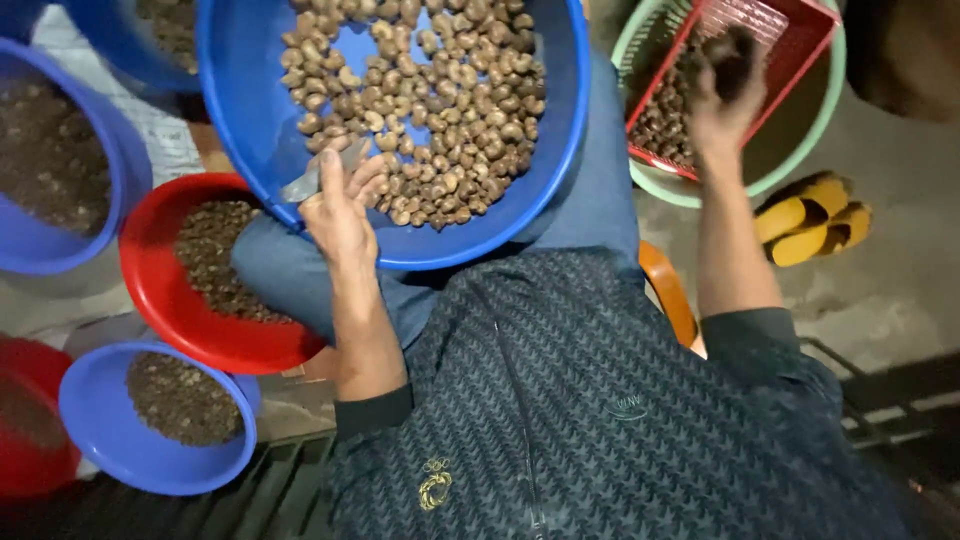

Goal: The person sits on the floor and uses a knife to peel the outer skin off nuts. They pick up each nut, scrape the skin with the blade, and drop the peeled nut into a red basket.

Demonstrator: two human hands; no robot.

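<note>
Overhead, right hand (722, 95) grips dark nuts above red crate (800, 40); left hand (340, 210) pinches a blade (315, 180).

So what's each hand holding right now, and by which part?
The left hand holds a small grey blade, gripped at its lower end, over the blue basin. The right hand is over the red basket; blurred, so its hold cannot be told.

Four blue basins (250, 110) (two red (150, 290))

We wear dark grey zigzag-knit zip jacket (600, 400), small gold emblem (435, 485) on chest, sleeves pushed up; blue trousers (590, 200).
</note>
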